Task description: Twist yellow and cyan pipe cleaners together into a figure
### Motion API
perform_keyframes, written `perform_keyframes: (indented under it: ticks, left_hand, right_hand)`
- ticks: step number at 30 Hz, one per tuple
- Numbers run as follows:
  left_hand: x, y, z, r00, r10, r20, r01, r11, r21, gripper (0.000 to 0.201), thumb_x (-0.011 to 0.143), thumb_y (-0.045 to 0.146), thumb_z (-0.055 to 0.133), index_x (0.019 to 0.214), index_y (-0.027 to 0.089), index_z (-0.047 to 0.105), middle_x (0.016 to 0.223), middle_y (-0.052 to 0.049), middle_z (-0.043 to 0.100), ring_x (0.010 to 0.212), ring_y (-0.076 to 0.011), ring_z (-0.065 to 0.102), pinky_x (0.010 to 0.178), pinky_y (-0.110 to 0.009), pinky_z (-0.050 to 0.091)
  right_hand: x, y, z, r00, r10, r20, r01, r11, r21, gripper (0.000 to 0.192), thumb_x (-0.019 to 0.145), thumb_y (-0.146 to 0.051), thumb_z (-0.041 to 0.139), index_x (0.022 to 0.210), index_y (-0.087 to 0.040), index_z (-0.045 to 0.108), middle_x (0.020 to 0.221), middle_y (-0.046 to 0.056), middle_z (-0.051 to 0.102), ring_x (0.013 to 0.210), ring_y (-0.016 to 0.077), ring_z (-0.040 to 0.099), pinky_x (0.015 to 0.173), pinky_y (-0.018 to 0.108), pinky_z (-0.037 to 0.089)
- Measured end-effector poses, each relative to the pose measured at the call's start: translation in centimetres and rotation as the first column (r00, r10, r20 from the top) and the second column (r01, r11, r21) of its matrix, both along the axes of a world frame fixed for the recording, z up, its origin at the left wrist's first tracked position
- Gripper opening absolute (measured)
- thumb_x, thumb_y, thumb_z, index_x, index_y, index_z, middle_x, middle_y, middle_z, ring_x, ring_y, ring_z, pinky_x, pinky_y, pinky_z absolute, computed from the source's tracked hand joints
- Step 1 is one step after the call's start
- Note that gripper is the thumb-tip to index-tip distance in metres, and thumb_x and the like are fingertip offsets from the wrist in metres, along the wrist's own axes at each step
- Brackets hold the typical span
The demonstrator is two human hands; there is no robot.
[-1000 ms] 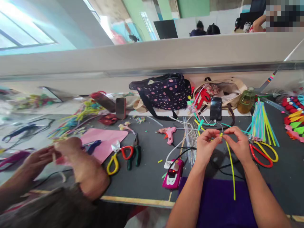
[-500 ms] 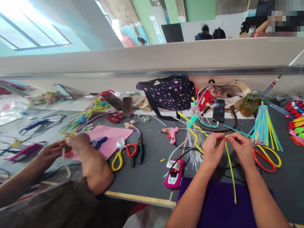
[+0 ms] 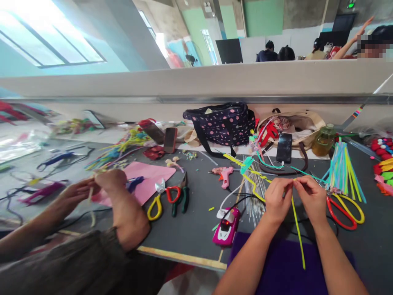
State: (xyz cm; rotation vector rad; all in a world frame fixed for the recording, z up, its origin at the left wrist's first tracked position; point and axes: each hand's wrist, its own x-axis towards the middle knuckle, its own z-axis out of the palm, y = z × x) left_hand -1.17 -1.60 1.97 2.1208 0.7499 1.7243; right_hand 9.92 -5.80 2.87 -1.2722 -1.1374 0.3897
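Note:
At the right of the table my left hand [image 3: 278,198] and my right hand [image 3: 312,198] meet, fingertips pinched together on a yellow pipe cleaner [image 3: 299,235]. Its long free end hangs down below the fingers over a dark purple cloth [image 3: 282,262]. The part between my fingertips is mostly hidden. Left of my left hand, a bent yellow pipe cleaner [image 3: 252,186] with a teal twisted piece [image 3: 246,165] lies on a bundle of silvery wires [image 3: 250,209]. Beside my right hand are scissors [image 3: 340,211] with red and yellow handles and a bunch of pipe cleaners [image 3: 344,170].
A co-worker's hands [image 3: 107,180] work at the left over pink paper [image 3: 153,176]. Between us lie scissors [image 3: 155,207], pliers [image 3: 184,194], a pink glue gun [image 3: 225,176] and a magenta power socket [image 3: 227,229]. Bags [image 3: 225,127], a phone [image 3: 284,147] and a bottle [image 3: 324,141] stand behind.
The view has shifted slightly, so the scene sits a little lower and further right. My hands keep the same pinch on the yellow pipe cleaner. A person in the background has an arm raised.

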Motion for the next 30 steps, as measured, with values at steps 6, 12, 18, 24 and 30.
perform_keyframes:
  ticks: [6,12,18,24,30]
  left_hand:
    - [0.2,0.0,-0.4,1.0,0.026,0.008,-0.026,0.999,0.04,0.017,0.086,0.01,0.056,0.1,0.019,0.062,0.084,-0.005,0.067,0.078,-0.0154,0.063,0.069,-0.028,0.052]
    - [0.1,0.2,-1.0,0.998,0.048,-0.032,-0.046,0.997,0.059,0.02,0.086,0.01,0.055,0.104,0.018,0.06,0.087,-0.006,0.068,0.08,-0.0161,0.063,0.07,-0.029,0.052]
    - [0.2,0.4,-1.5,0.997,0.061,-0.047,-0.06,0.998,0.025,0.021,0.087,0.011,0.054,0.106,0.018,0.06,0.088,-0.006,0.068,0.081,-0.0161,0.063,0.072,-0.029,0.052]
    - [0.6,0.2,-1.3,0.995,0.064,-0.077,-0.066,0.998,-0.012,0.017,0.09,0.015,0.05,0.102,0.018,0.062,0.084,-0.006,0.069,0.077,-0.016,0.064,0.07,-0.029,0.052]
    - [0.7,0.4,-1.8,0.99,0.107,-0.096,-0.108,0.994,-0.002,0.018,0.09,0.016,0.051,0.103,0.018,0.062,0.083,-0.006,0.069,0.076,-0.0158,0.064,0.068,-0.028,0.052]
  right_hand:
    - [-0.1,0.0,-0.4,0.999,-0.035,0.038,0.037,0.998,-0.045,0.019,0.084,-0.036,0.063,0.077,-0.019,0.065,0.073,0.001,0.063,0.067,0.0146,0.057,0.064,0.027,0.045]
    - [0.0,0.0,-0.3,0.998,-0.039,0.042,0.043,0.995,-0.087,0.024,0.084,-0.039,0.062,0.073,-0.018,0.066,0.07,0.001,0.063,0.064,0.0141,0.056,0.061,0.026,0.044]
    - [-0.1,0.2,-0.2,1.0,-0.02,-0.024,0.017,0.991,-0.131,0.026,0.084,-0.042,0.061,0.078,-0.018,0.069,0.073,0.003,0.066,0.064,0.0154,0.057,0.058,0.026,0.045]
    - [0.2,0.5,-0.2,0.996,-0.019,-0.088,0.002,0.984,-0.181,0.028,0.082,-0.045,0.062,0.081,-0.018,0.07,0.076,0.004,0.068,0.062,0.016,0.057,0.054,0.026,0.045]
    - [0.6,0.7,-0.3,0.994,-0.037,-0.099,0.014,0.974,-0.228,0.031,0.078,-0.048,0.065,0.072,-0.018,0.067,0.065,0.001,0.065,0.059,0.0152,0.056,0.053,0.025,0.043]
